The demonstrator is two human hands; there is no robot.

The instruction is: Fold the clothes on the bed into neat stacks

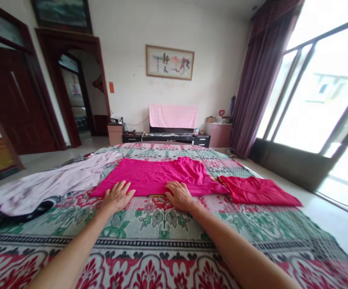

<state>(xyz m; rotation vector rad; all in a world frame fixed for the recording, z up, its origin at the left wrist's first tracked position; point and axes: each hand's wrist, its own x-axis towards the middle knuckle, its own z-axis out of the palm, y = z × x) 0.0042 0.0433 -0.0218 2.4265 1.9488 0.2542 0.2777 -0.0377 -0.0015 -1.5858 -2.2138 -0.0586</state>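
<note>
A bright pink garment (152, 174) lies spread out on the patterned cloth (167, 224) in front of me, with wrinkles toward its far right. My left hand (119, 196) rests flat on its near left edge, fingers slightly spread. Near the middle of the same edge, my right hand (180, 195) lies palm down with its fingers stretched over the fabric. A red folded garment (258, 190) sits just right of the pink one. Over on the left is a heap of pale pink clothing (62, 182).
Dark striped fabric (38, 208) shows under the pale heap. Beyond the cloth stands a low black cabinet (202, 140) with a pink towel (174, 116) draped above it. A purple curtain (246, 88) hangs beside the large window at right. Doorways open at left.
</note>
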